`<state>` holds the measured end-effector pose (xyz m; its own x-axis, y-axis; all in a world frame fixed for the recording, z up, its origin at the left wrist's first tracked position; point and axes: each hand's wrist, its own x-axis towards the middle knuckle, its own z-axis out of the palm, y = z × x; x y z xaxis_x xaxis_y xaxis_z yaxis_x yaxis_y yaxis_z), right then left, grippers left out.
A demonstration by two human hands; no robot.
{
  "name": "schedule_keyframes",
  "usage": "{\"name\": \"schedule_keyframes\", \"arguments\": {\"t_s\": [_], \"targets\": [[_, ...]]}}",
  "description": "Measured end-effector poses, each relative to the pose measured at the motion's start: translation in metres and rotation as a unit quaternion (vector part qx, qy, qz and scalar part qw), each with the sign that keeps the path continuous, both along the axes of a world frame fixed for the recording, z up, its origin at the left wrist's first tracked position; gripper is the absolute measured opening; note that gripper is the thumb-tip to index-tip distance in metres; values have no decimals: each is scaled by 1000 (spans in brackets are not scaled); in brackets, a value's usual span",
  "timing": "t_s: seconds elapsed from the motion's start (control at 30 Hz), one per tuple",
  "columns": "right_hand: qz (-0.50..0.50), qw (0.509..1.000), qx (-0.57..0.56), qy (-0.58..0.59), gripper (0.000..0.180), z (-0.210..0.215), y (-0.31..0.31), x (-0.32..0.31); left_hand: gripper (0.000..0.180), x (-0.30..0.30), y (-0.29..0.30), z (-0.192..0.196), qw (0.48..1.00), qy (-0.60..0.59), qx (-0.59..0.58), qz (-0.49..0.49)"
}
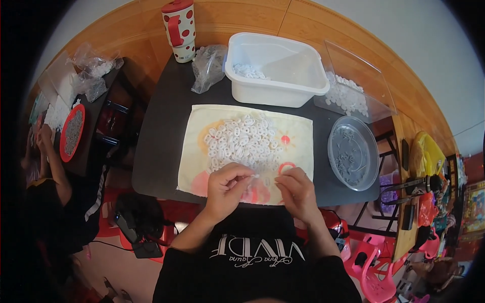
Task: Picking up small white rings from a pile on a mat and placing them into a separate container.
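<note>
My left hand (227, 191) is closed, thumb against fingertips, on a small white plastic piece (255, 176) that pokes out past the fingers. Opposite it, a short gap away, my right hand (298, 191) is pinched too; whatever sits between its fingertips is too small to make out. Both hands hover over the near part of a cream towel (194, 146) with pink and orange prints. Just beyond them lies a heap of small white plastic pieces with holes (240, 139). To the right stands a round clear dish (353, 153) with many small dark grey parts in it.
At the back of the dark table (159, 146) are a white tub (275, 93) holding some white pieces, a clear box (348, 96) of white discs, a plastic bag (208, 68) and a dotted tumbler (180, 30). On the left, another person's hands (44, 135) work beside a red tray (65, 146).
</note>
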<state>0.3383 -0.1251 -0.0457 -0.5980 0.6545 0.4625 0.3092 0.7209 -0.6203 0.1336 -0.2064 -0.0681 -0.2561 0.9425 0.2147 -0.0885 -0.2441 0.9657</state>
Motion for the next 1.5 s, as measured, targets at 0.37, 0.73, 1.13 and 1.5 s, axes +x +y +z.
{"name": "schedule_keyframes", "arguments": {"t_s": [0.37,0.73,1.13,1.5], "targets": [[39,987,77,-137,23,1,-4,-18,16,4,-4,-10,999,-2,-38,-4],[50,996,-25,-69,14,-5,4,-5,15,8,3,-13,999,-38,-27,-12],[-12,878,-379,293,13,-4,-2,-9,38,20,5,-2,990,-74,-53,-110],[-33,875,-369,312,13,-18,-13,-15,40,25,5,-1,989,-90,-46,-107]]}}
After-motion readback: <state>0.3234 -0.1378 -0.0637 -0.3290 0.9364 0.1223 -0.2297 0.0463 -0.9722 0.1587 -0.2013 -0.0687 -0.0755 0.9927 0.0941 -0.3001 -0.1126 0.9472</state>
